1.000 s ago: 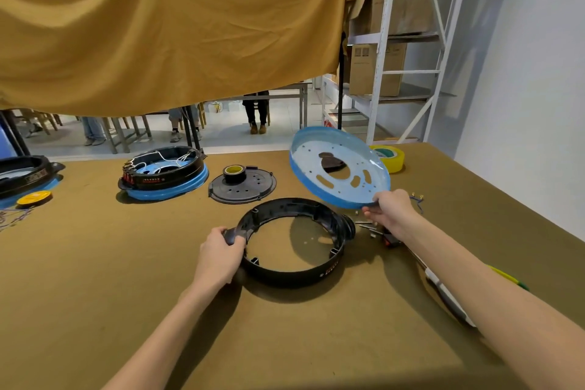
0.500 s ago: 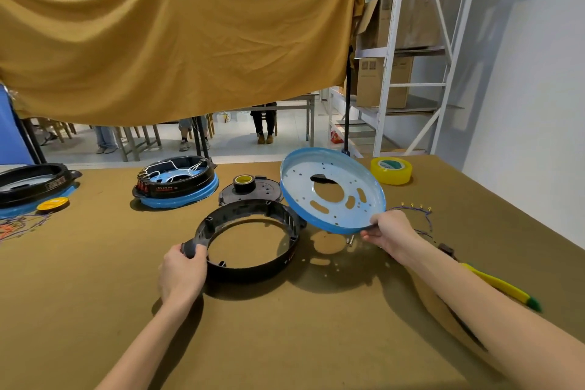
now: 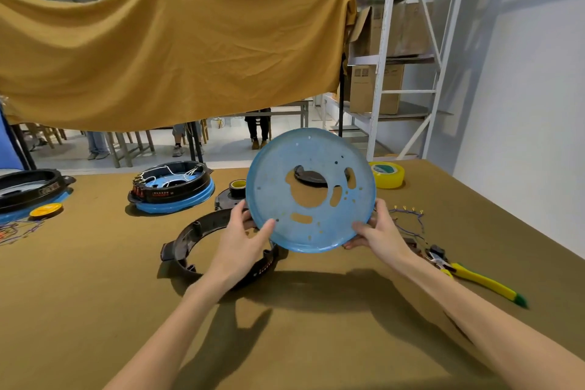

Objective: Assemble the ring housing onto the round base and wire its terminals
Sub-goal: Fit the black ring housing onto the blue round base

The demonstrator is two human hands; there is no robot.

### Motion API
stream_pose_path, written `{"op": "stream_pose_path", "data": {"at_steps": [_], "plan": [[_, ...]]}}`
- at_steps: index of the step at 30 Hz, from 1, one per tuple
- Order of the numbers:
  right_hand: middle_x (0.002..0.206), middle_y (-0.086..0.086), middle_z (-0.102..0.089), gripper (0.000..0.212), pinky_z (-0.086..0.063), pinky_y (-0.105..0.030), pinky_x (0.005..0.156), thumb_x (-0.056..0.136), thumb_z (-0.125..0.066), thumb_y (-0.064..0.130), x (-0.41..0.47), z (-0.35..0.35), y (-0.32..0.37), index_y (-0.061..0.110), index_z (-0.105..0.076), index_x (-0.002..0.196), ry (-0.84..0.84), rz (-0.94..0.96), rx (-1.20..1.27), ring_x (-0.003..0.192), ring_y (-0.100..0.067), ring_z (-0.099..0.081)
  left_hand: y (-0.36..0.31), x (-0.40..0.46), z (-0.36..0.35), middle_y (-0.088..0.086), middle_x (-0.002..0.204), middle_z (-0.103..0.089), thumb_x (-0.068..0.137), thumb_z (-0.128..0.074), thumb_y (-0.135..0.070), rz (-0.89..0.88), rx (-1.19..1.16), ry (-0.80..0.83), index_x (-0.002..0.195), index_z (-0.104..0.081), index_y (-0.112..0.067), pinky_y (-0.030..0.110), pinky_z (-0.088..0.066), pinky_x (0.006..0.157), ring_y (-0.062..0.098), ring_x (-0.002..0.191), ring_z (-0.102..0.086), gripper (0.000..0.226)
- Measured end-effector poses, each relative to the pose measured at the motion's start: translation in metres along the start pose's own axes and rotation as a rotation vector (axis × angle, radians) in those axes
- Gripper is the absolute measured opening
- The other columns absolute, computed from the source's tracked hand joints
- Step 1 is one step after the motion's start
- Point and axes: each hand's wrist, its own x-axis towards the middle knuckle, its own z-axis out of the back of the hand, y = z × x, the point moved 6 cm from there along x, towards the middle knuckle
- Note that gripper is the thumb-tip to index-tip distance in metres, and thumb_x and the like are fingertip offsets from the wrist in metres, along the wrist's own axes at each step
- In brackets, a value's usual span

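Both hands, left hand [image 3: 243,239] and right hand [image 3: 378,231], pinch the blue round base [image 3: 275,180] by its lower rim, tilted upright above the table [image 3: 95,310]. The black ring housing [image 3: 190,241] lies just beneath (partly hidden); I judge it best to lay the base flat, then align its holes before seating the ring.

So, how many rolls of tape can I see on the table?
2. The yellow tape roll lies at the far right of the table, behind the blue round base. The small tape roll sits on a dark disc, left of the base. Others may be hidden.
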Motion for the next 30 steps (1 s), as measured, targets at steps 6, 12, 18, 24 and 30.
{"op": "stream_pose_path", "data": {"at_steps": [6,12,18,24,30], "plan": [[0.119,-0.008,-0.071,0.025,-0.062,-0.03,0.079,0.104,-0.055,0.008,-0.023,0.022,0.001,0.019,-0.058,0.126,0.124,-0.007,-0.091,0.096,-0.022,-0.076,-0.012,-0.007,0.005,-0.026,0.111,-0.063,0.105,-0.056,-0.026,-0.277,0.169,-0.049,0.132,-0.058,-0.028,0.005,-0.048,0.08,-0.014,0.105,-0.058,0.027],[0.114,-0.011,-0.071,0.045,-0.061,-0.028,0.078,0.094,-0.064,-0.006,-0.044,0.037,-0.006,0.016,-0.056,0.133,0.357,-0.219,-0.35,0.095,-0.018,-0.075,-0.002,-0.041,0.003,-0.013,0.118,-0.06,0.097,-0.063,-0.001,-0.449,0.343,-0.099,0.128,-0.06,-0.02,0.003,-0.041,0.095,-0.005,0.107,-0.058,0.037],[0.108,-0.019,-0.077,0.021,-0.064,-0.038,0.073,0.101,-0.058,0.003,-0.055,0.047,-0.021,-0.002,-0.064,0.12,0.097,-0.612,0.124,0.102,-0.031,-0.075,0.005,-0.049,-0.007,0.007,0.133,-0.062,0.083,-0.078,0.007,-0.544,0.549,0.047,0.136,-0.06,-0.008,0.027,-0.047,0.104,0.02,0.114,-0.065,0.059],[0.128,-0.007,-0.063,0.036,-0.06,-0.032,0.08,0.098,-0.063,0.002,-0.047,0.031,-0.014,0.004,-0.061,0.134,-0.044,-0.44,-0.157,0.11,-0.017,-0.065,0.036,-0.049,-0.015,-0.005,0.159,-0.043,0.093,-0.073,-0.013,-0.431,0.739,0.203,0.16,-0.033,-0.03,0.033,-0.025,0.123,0.016,0.146,-0.038,0.079],[0.139,-0.008,-0.059,0.046,-0.052,-0.041,0.103,0.099,-0.062,0.003,-0.055,0.02,-0.025,0.008,-0.055,0.144,-0.039,-0.41,-0.368,0.12,-0.021,-0.057,0.048,-0.035,0.012,-0.009,0.164,-0.034,0.09,-0.069,-0.002,-0.201,0.827,0.265,0.162,-0.021,-0.037,0.041,-0.021,0.125,0.017,0.151,-0.03,0.094]]}}
